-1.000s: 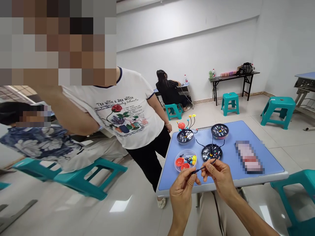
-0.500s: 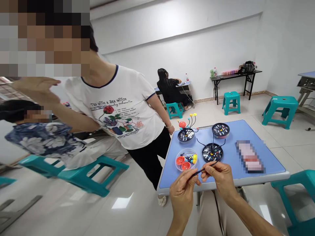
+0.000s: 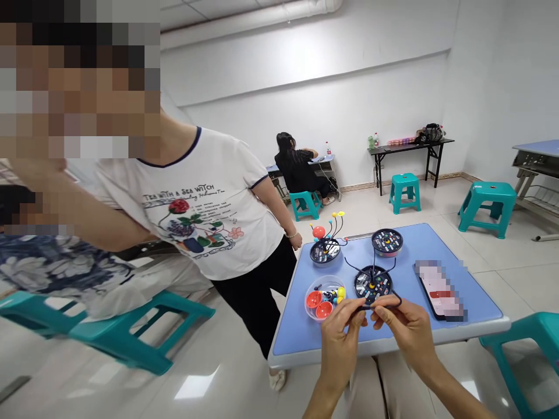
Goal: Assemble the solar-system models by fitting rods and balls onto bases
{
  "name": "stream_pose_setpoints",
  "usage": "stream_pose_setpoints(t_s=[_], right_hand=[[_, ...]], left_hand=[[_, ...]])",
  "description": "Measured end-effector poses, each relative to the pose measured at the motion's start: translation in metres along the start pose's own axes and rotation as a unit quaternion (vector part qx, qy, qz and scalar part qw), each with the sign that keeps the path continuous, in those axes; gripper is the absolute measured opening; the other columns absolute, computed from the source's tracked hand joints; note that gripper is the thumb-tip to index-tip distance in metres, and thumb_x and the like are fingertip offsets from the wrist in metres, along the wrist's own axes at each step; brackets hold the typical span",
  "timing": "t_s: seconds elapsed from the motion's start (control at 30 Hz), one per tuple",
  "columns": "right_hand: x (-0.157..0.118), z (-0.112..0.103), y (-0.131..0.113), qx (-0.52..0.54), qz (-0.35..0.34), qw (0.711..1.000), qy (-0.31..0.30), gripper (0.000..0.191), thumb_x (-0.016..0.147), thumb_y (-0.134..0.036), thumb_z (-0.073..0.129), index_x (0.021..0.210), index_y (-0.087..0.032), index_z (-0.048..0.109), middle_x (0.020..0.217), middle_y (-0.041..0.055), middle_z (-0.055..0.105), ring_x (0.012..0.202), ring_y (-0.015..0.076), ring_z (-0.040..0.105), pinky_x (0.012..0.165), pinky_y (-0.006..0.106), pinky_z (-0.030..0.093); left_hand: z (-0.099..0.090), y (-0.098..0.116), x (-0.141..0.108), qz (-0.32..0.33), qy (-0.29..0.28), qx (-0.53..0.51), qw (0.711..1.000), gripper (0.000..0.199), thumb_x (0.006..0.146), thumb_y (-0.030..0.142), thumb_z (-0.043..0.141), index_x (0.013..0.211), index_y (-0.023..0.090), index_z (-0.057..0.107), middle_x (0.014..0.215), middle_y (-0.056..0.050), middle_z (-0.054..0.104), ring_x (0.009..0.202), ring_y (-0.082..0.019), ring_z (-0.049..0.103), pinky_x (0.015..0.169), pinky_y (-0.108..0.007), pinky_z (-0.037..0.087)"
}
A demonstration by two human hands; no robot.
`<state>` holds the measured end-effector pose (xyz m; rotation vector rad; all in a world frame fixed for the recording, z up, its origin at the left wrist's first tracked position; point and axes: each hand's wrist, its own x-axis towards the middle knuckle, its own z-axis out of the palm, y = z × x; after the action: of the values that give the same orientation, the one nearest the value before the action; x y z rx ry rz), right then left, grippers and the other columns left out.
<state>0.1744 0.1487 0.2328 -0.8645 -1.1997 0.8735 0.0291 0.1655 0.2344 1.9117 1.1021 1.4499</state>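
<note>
In the head view, my left hand (image 3: 339,343) and right hand (image 3: 406,331) both grip a dark bendable wire (image 3: 395,297) in a closed pinch, just above the blue desk (image 3: 297,343); I am working it near a black round base (image 3: 373,284); the next move calls for both grips staying firm.

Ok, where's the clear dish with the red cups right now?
In the head view, the clear plastic dish sits on the near left of the blue table, just beyond the left hand and left of the black round base.
</note>
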Motion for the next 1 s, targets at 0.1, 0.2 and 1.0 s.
stream_pose_setpoints(t_s=[0.1, 0.2, 1.0], right_hand=[[0.019, -0.015, 0.003, -0.112, -0.116, 0.987, -0.018, 0.006, 0.086, -0.021, 0.063, 0.087, -0.021, 0.069, 0.079, 0.0036, 0.071, 0.057, 0.0144, 0.064, 0.053, 0.025, 0.055], [0.042, -0.026, 0.012, -0.212, -0.211, 0.953, -0.053, 0.010, 0.089, -0.017, 0.058, 0.092, -0.022, 0.066, 0.085, 0.0060, 0.070, 0.065, 0.0161, 0.064, 0.058, 0.027, 0.054], [0.080, -0.037, 0.078, -0.437, -0.417, 0.788, -0.119, 0.015, 0.092, -0.007, 0.045, 0.091, -0.019, 0.054, 0.080, 0.0068, 0.064, 0.072, 0.0175, 0.059, 0.059, 0.026, 0.045]], left_hand=[[0.014, -0.007, 0.023, 0.038, -0.017, 0.044, 0.998, 0.021, 0.092, 0.022, 0.055, 0.097, 0.023, 0.075, 0.087, -0.005, 0.069, 0.075, -0.015, 0.065, 0.066, -0.025, 0.055], [0.028, -0.023, 0.047, 0.068, -0.033, 0.060, 0.995, 0.025, 0.094, 0.021, 0.050, 0.099, 0.023, 0.074, 0.087, -0.005, 0.064, 0.077, -0.015, 0.062, 0.067, -0.026, 0.052], [0.048, -0.083, 0.080, -0.027, -0.114, -0.008, 0.993, 0.022, 0.087, 0.015, 0.051, 0.092, 0.020, 0.072, 0.088, -0.005, 0.061, 0.080, -0.017, 0.057, 0.076, -0.030, 0.049]])
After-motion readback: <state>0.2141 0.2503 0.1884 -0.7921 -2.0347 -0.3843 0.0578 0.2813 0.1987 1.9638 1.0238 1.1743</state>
